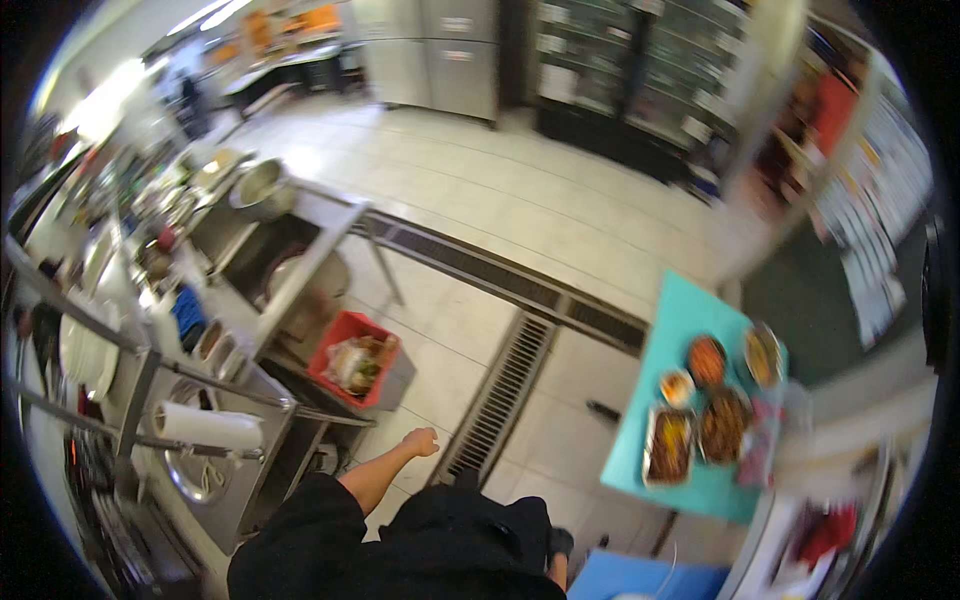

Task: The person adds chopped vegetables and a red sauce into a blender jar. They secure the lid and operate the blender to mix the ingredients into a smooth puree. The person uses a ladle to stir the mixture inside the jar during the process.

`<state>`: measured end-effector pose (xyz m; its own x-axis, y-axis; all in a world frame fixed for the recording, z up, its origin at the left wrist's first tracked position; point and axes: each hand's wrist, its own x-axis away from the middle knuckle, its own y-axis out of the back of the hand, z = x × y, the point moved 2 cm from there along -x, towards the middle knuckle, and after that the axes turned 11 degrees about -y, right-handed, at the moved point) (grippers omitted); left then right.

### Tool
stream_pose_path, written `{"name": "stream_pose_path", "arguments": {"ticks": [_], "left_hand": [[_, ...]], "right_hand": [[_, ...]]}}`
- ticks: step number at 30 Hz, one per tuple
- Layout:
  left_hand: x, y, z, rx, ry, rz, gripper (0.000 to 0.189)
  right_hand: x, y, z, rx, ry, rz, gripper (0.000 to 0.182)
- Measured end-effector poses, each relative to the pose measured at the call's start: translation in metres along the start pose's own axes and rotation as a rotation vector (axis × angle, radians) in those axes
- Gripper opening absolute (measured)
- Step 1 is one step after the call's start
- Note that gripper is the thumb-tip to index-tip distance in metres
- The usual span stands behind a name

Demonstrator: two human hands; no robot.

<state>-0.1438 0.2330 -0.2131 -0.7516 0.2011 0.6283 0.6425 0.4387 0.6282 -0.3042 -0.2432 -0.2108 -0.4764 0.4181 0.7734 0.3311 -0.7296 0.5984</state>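
My left hand is held out above the tiled floor, its fingers curled and nothing visible in it. It is to the right of a red bin filled with food scraps. Close to my right side is my right hand, which looks dark, perhaps gloved; its fingers are unclear. On the turquoise table at the right stand a metal tray of brown food with a yellow patch, a bowl of brown food, a bowl of orange food, a small bowl and another container.
A floor drain grate runs ahead of me. At the left are a steel sink with a pot, a paper towel roll and crowded dishes. A blue surface lies at the lower right. Steel refrigerators stand at the back.
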Motion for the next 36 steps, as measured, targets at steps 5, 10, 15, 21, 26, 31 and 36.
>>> {"name": "stream_pose_path", "arguments": {"ticks": [5,10,15,21,26,31,36], "left_hand": [[-0.031,0.067,0.088,0.192,0.135,-0.190,0.048],[-0.096,0.071,0.136,0.327,0.214,-0.199,0.049],[-0.183,0.125,0.168,0.113,0.165,0.029,0.043],[-0.260,0.317,0.126,0.900,0.355,-0.529,0.041],[-0.426,0.515,0.136,0.885,0.267,-0.548,0.045],[-0.517,0.625,0.262,0.833,0.401,-0.797,0.048],[-0.531,0.830,0.385,0.730,0.347,-0.774,0.044]], "right_hand": [[-0.105,0.022,0.198,0.052,0.095,0.103,0.045],[-0.214,0.007,0.421,0.140,0.208,0.218,0.038],[-0.317,0.036,0.675,0.197,0.334,0.284,0.031],[-0.468,0.112,0.972,0.543,0.625,0.087,0.023],[-0.549,0.230,1.403,1.170,1.267,-1.075,0.011],[-0.447,0.042,1.672,-0.168,1.031,0.285,0.028],[-0.387,-0.121,1.705,0.670,1.184,0.169,0.023]]}}
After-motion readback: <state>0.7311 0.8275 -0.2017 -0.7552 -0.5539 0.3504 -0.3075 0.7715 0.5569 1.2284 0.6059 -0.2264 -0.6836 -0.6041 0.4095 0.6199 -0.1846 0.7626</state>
